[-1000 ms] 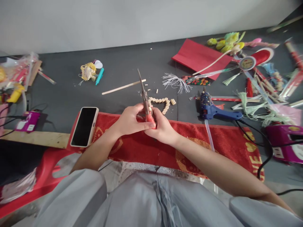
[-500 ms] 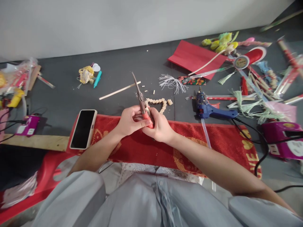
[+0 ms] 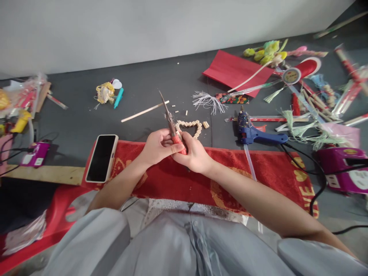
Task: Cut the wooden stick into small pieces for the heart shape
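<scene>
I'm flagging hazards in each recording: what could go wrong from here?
1. The left hand has its fingers close to the base of the scissors' blades, so a slip might nick them.
2. The glue stick from the glue gun passes behind the right forearm in view; a swing might drag the gun.
3. Small loose pieces lie near the heart-shaped piece and could scatter.

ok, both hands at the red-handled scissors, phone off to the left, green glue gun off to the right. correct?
One slip: the glue gun off to the right is blue, not green, as the head view shows. Both hands, left hand and right hand, are at the red-handled scissors; phone off to the left.
</scene>
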{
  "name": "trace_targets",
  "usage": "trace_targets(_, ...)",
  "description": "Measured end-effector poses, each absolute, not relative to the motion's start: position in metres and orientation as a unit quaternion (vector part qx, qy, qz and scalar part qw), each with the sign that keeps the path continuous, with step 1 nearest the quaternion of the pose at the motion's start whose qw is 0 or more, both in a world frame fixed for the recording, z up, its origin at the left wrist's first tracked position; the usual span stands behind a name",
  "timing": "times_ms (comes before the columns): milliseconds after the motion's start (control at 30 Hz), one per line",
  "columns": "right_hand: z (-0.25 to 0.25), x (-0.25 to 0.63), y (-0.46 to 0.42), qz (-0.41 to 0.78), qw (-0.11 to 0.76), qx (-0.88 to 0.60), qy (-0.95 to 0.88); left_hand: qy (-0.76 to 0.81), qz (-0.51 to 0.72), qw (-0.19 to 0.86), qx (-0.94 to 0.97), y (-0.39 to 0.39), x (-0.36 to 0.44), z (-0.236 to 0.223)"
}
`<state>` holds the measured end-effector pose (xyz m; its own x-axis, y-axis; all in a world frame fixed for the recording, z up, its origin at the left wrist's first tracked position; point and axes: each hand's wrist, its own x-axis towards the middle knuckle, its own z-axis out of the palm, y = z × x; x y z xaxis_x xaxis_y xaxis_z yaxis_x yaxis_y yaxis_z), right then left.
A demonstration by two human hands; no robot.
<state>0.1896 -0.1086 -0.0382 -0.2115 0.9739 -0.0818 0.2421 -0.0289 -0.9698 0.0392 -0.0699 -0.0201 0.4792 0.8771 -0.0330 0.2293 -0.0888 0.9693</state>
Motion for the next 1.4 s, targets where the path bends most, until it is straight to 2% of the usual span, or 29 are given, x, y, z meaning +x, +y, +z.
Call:
trace_targets(100, -0.036, 0.19, -0.108, 0.511, 0.359, -0.514, -0.588, 0.429, 0.291, 0.433, 0.737, -0.071, 0.034, -0.02)
trace_targets(233, -0.033, 0.19, -0.109, 0.503, 0.329, -0.536, -0.593, 0.397, 0.382, 0.154, 0.821, -0.068, 0.019, -0.018)
trace_targets(333, -0.033, 0.189, -0.11, 0.494, 0.33, -0.528, -0.607, 0.364, 0.448, -0.071, 0.813, -0.062, 0.009, -0.014)
trace_targets(400, -0.034, 0.188, -0.111, 0.494, 0.328, -0.517, -0.617, 0.401, 0.439, -0.142, 0.792, -0.058, 0.005, -0.011)
trace_targets(667, -0.031, 0.184, -0.117, 0.49, 0.304, -0.515, -0.635, 0.469, 0.358, -0.1, 0.801, -0.047, -0.006, -0.022)
trace_targets(1033, -0.039, 0.185, -0.12, 0.405, 0.317, -0.482, -0.709, 0.451, 0.387, -0.08, 0.8, -0.051, -0.004, 0.001)
trace_targets(1267, -0.035, 0.183, -0.124, 0.452, 0.315, -0.457, -0.698, 0.472, 0.447, 0.065, 0.757, -0.054, 0.009, -0.007)
trace_targets(1400, -0.034, 0.183, -0.123, 0.448, 0.306, -0.47, -0.697, 0.512, 0.422, 0.116, 0.739, -0.055, 0.008, -0.009)
